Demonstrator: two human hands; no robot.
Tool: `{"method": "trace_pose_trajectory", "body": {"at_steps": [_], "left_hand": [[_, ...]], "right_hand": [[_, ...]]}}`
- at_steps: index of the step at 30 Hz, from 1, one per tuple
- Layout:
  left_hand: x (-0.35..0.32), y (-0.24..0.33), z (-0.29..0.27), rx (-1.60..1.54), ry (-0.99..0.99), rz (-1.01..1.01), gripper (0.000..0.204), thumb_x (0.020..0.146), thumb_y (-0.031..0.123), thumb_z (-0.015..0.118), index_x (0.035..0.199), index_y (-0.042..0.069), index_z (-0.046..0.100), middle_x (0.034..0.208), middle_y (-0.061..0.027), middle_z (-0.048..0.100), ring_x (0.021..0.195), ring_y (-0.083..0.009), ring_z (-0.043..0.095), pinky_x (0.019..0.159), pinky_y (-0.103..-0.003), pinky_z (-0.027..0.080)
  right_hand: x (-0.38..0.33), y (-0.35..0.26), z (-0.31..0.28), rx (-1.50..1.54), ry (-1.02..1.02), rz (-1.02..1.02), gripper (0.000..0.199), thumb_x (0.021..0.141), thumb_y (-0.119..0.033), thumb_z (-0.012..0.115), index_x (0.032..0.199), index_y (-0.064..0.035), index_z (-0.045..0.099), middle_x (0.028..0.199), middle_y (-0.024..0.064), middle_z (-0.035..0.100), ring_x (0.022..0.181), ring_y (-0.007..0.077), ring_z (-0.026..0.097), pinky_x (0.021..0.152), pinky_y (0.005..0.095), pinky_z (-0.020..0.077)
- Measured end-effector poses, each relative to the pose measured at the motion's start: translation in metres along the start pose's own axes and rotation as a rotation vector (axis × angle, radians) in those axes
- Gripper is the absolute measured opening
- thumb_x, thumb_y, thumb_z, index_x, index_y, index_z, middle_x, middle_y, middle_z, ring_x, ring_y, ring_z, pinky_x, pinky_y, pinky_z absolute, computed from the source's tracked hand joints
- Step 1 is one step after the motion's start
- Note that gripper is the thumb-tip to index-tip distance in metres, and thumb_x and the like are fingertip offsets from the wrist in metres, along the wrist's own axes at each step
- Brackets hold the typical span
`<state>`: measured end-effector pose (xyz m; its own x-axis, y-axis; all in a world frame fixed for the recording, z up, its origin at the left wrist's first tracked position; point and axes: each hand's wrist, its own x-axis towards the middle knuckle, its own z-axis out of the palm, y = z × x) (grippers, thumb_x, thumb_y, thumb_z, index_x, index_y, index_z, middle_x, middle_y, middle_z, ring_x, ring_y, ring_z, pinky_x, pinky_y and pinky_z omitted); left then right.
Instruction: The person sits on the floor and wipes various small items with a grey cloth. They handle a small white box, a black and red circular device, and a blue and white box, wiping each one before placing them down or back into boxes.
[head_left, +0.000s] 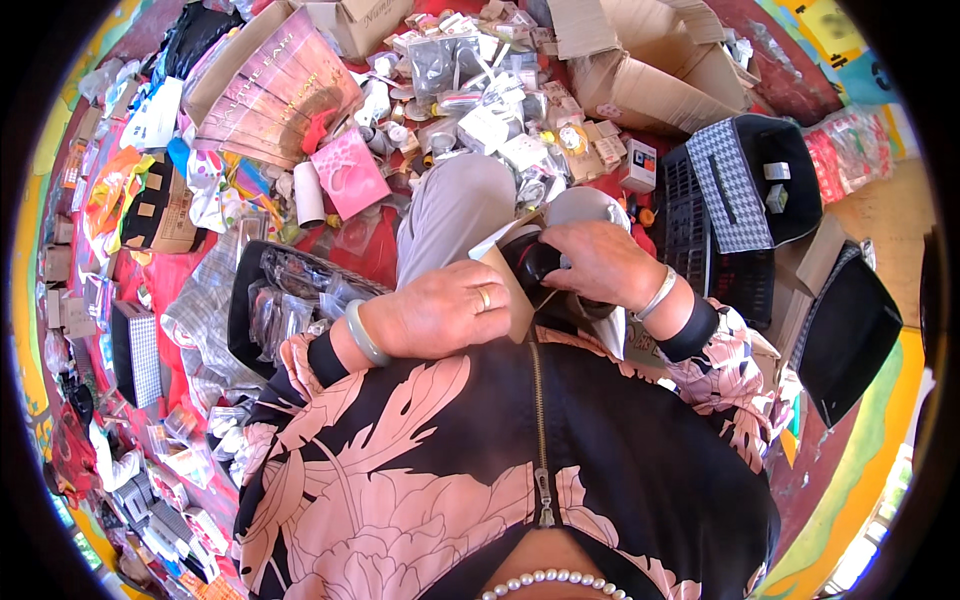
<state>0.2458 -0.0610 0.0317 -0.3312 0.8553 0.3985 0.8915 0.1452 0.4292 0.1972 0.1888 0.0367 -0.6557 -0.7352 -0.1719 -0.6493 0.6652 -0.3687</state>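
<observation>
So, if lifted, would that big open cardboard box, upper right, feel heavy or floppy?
The cardboard box is probably light for its size, being thin-walled. Its spread flaps would likely flop, though the folded-up sides should stay fairly stiff.

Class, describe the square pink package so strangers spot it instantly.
Start at the person's left knee. Just left of it, beside a pale tube, is the square pink package. Its flat, patterned face distinguishes it from the rounded tube.
</observation>
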Motion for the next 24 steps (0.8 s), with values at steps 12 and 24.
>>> {"method": "trace_pose_trajectory", "body": {"at_steps": [12,24], "left_hand": [[0.005,-0.001,0.002,0.015,0.012,-0.008,0.01,0.069,0.013,0.058,0.073,0.006,0.051,0.078,-0.0044,0.05,0.08,-0.0223,0.052,0.07,-0.032,0.045],[0.023,0.014,0.004,0.318,0.035,0.117,0.011,0.063,0.016,0.058,0.066,0.009,0.05,0.069,-0.0017,0.044,0.068,-0.0157,0.048,0.059,-0.026,0.043]], "right_hand": [[-0.03,-0.007,-0.068,0.213,0.316,0.007,0.043,0.065,-0.018,0.078,0.101,-0.0021,0.062,0.095,0.0139,0.064,0.086,0.0318,0.062,0.074,0.038,0.05],[0.02,-0.044,-0.025,-0.231,0.057,0.189,0.035,0.077,-0.035,0.066,0.072,-0.0003,0.064,0.067,0.0167,0.063,0.068,0.0338,0.063,0.063,0.0423,0.0502]]}}
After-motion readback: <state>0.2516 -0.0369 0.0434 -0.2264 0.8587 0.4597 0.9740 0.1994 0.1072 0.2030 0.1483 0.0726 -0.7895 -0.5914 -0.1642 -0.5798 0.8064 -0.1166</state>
